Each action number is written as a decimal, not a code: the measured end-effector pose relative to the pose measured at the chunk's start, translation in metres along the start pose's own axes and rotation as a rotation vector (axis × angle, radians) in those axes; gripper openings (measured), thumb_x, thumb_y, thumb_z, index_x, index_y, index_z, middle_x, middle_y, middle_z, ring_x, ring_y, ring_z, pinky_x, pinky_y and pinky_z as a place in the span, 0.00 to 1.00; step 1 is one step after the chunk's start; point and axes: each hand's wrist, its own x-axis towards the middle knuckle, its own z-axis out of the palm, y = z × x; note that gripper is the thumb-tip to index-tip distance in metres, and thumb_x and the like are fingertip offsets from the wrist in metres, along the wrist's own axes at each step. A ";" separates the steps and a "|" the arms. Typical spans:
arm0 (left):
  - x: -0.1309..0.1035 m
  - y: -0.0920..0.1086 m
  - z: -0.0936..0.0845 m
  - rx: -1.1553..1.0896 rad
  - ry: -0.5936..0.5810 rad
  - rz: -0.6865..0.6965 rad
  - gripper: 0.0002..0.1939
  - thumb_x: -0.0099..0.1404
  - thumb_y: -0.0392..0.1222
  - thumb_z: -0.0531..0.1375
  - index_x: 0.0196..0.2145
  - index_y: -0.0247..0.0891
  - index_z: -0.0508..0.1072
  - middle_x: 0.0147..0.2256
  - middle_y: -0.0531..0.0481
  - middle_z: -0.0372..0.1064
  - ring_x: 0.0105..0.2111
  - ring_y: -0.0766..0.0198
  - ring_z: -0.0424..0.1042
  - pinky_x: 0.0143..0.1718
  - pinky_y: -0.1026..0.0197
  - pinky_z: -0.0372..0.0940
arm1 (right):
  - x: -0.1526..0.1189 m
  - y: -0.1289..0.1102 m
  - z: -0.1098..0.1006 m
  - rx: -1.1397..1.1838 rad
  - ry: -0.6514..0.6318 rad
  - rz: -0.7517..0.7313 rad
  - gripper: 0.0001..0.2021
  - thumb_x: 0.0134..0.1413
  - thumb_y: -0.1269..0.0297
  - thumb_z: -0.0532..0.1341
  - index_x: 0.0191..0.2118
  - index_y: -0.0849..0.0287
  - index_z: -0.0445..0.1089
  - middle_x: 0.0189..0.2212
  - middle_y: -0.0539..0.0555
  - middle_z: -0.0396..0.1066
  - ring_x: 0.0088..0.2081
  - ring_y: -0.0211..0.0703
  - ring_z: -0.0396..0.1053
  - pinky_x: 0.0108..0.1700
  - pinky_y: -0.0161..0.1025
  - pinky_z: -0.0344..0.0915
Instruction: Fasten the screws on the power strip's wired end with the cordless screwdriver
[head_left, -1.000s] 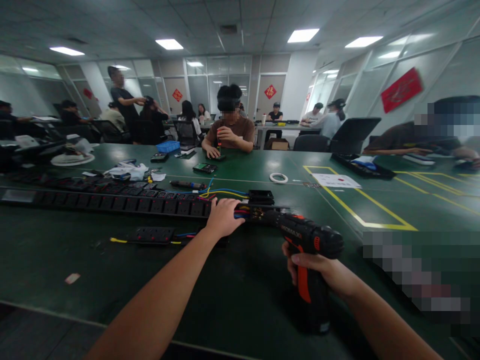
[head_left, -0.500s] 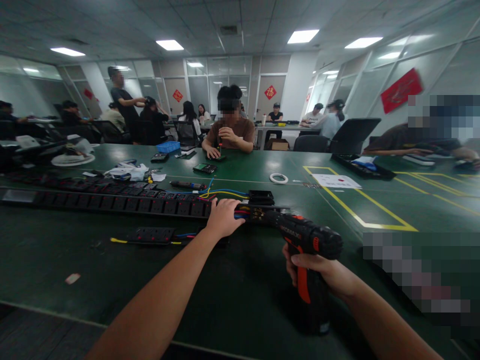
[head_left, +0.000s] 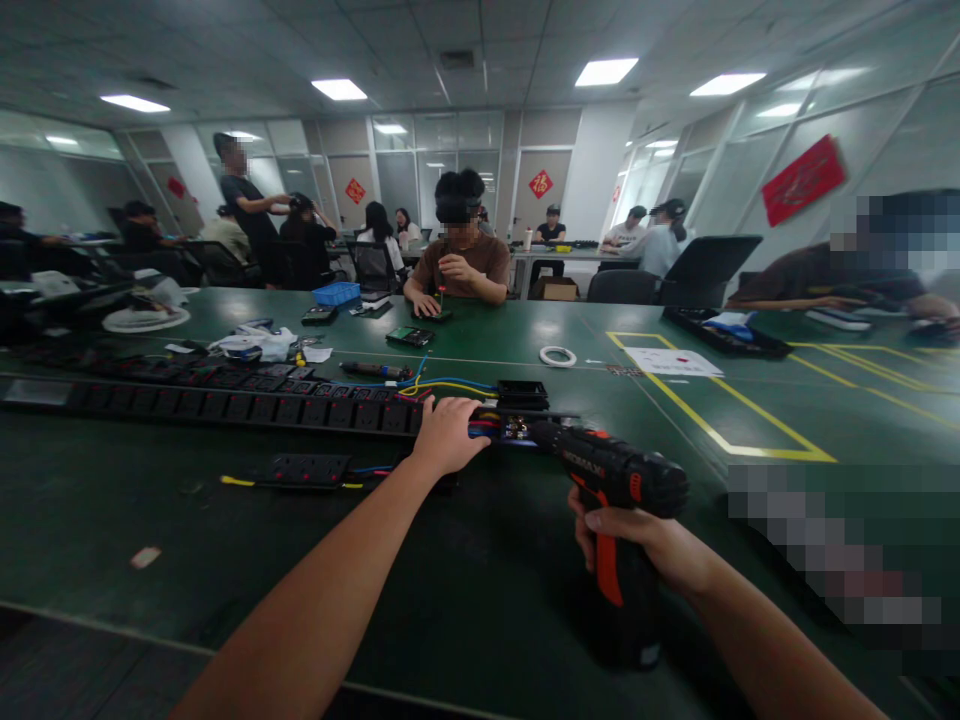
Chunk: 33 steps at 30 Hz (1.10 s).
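Your right hand is closed round the grip of the drill, its nose at the strip's open end. Your left hand, fingers partly curled, grips the strip on the table. Behind lie a pen-like tool, then a white ring.
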 end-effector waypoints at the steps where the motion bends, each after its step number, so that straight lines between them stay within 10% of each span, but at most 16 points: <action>1: 0.000 0.000 0.000 0.002 -0.001 0.000 0.29 0.65 0.55 0.65 0.61 0.45 0.70 0.63 0.45 0.68 0.64 0.46 0.63 0.70 0.34 0.41 | 0.000 0.001 -0.001 -0.002 -0.001 -0.001 0.20 0.44 0.54 0.73 0.38 0.59 0.69 0.23 0.51 0.76 0.25 0.43 0.73 0.29 0.39 0.70; 33: 0.000 -0.001 0.001 -0.003 0.001 0.002 0.29 0.65 0.55 0.65 0.61 0.46 0.69 0.63 0.45 0.68 0.64 0.46 0.63 0.70 0.35 0.41 | 0.000 0.001 -0.002 -0.012 -0.005 -0.015 0.19 0.46 0.54 0.72 0.38 0.59 0.69 0.24 0.51 0.76 0.26 0.45 0.74 0.31 0.40 0.70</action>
